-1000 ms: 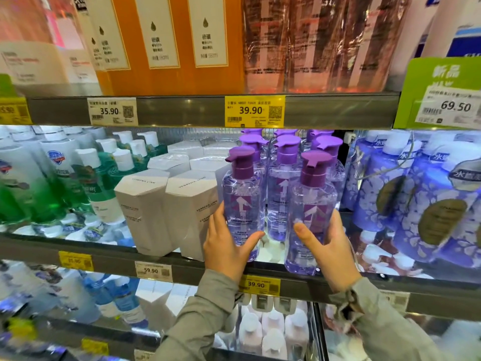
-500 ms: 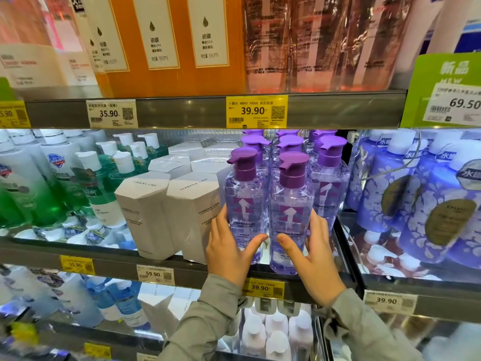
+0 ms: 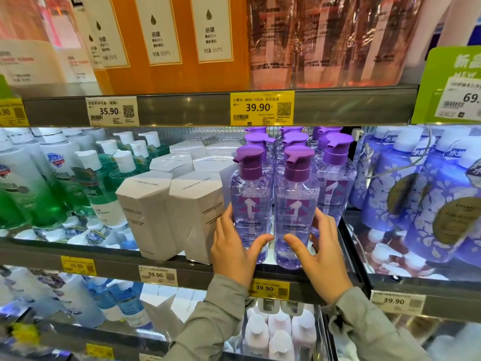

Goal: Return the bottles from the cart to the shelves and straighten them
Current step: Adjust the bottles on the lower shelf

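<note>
Head view: two upright bottles at the shelf [image 3: 117, 261] front were clasped low, left bottle [image 3: 249, 204] by the left hand [image 3: 235, 252], right bottle [image 3: 296, 207] by the right hand [image 3: 322, 256], grips curled, thumbs inward.

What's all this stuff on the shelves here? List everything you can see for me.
Purple-capped bottles: at least eight, clear lilac, centre of middle shelf, three columns.
White boxes: several, white, left of them.
Green bottles: many, green, white caps, middle shelf far left.
Flowered bottles: several, blue-violet, white caps, right side.
Orange bottles: about four, orange, top shelf.
Wrapped bottles: several, pinkish, top shelf right.
Price tags: several, yellow or white, shelf edges.
White pump bottles: several, white, below middle shelf.
Left hand: one, bare, grips front-left bottle.
Right hand: one, bare, grips front-right bottle.
</note>
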### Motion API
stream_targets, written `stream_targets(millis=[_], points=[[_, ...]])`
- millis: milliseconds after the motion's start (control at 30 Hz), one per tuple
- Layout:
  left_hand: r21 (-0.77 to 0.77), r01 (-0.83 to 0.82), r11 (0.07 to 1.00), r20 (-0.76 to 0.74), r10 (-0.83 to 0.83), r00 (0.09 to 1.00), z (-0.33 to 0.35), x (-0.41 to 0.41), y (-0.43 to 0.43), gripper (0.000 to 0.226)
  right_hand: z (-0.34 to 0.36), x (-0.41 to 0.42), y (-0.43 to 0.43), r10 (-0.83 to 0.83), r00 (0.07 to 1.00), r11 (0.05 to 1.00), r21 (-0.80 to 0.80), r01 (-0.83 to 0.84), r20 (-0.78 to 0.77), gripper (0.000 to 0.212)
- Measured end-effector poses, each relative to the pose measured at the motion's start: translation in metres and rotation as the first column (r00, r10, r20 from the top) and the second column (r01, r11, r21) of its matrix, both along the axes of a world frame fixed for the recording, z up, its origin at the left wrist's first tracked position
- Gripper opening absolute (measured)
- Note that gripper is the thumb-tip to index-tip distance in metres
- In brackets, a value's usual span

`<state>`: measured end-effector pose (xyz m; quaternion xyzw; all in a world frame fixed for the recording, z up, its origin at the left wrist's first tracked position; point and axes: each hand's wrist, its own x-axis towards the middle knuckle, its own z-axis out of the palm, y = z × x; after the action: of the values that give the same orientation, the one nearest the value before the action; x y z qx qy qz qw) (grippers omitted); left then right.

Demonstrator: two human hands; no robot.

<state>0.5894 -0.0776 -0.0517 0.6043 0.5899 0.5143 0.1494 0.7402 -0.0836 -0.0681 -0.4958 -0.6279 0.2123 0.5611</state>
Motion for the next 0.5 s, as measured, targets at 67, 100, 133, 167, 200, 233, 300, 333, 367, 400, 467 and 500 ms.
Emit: stream_targets(millis=[67,100,133,167,200,233,300,333,367,400,467,500], points=[[0.013,-0.003,1.0,-0.005,0.003,1.0,-0.0004,0.0012,0.0009,0.091,0.0004,0.0007,0.0011,-0.002,1.0,1.0,-0.005,0.002,0.019,0.077],[0.015,-0.003,1.0,-0.01,0.003,1.0,-0.0001,0.0021,0.0012,0.091,0.0009,0.0006,0.0007,-0.005,1.0,1.0,-0.008,0.005,0.022,0.078],[0.013,-0.003,1.0,-0.014,0.003,1.0,-0.0003,0.0027,0.0016,0.091,0.0014,0.0001,0.0003,-0.015,1.0,1.0,-0.01,0.015,0.023,0.079],[0.007,-0.002,1.0,-0.019,0.002,1.0,-0.0008,0.0029,0.0021,0.091,0.0016,-0.0004,0.0,-0.023,0.999,1.0,-0.012,0.023,0.022,0.08],[0.007,0.0,1.0,-0.021,0.0,1.0,-0.0011,0.003,0.0025,0.091,0.0019,-0.0009,-0.0003,-0.029,0.999,0.999,-0.015,0.029,0.024,0.08],[0.006,0.002,1.0,-0.021,-0.002,1.0,-0.0011,0.0028,0.0026,0.092,0.0024,-0.0012,-0.0005,-0.03,0.999,0.999,-0.021,0.03,0.027,0.081],[0.0,0.002,1.0,-0.026,-0.002,1.0,-0.0007,0.0022,0.0031,0.092,0.0034,-0.0014,-0.0006,-0.031,0.999,0.999,-0.034,0.032,0.032,0.081],[-0.007,0.003,1.0,-0.031,-0.003,1.0,-0.0005,0.0021,0.0035,0.091,0.0035,-0.0014,-0.0006,-0.033,0.999,0.999,-0.04,0.034,0.033,0.08],[-0.009,0.005,1.0,-0.037,-0.006,0.999,-0.0001,0.002,0.0036,0.091,0.0036,-0.0015,-0.0007,-0.037,0.999,0.998,-0.048,0.038,0.034,0.08],[-0.013,0.011,1.0,-0.04,-0.012,0.999,-0.0001,0.0017,0.0042,0.091,0.004,-0.0019,-0.0012,-0.039,0.998,0.998,-0.056,0.041,0.039,0.08],[-0.03,0.035,0.999,-0.036,-0.036,0.999,0.0017,0.0005,0.005,0.09,0.0059,-0.0021,-0.0025,-0.029,0.998,0.997,-0.073,0.033,0.054,0.081],[-0.036,0.052,0.998,-0.029,-0.053,0.998,0.0029,-0.0006,0.0052,0.089,0.0075,-0.0017,-0.0032,-0.02,0.998,0.996,-0.082,0.025,0.062,0.081]])
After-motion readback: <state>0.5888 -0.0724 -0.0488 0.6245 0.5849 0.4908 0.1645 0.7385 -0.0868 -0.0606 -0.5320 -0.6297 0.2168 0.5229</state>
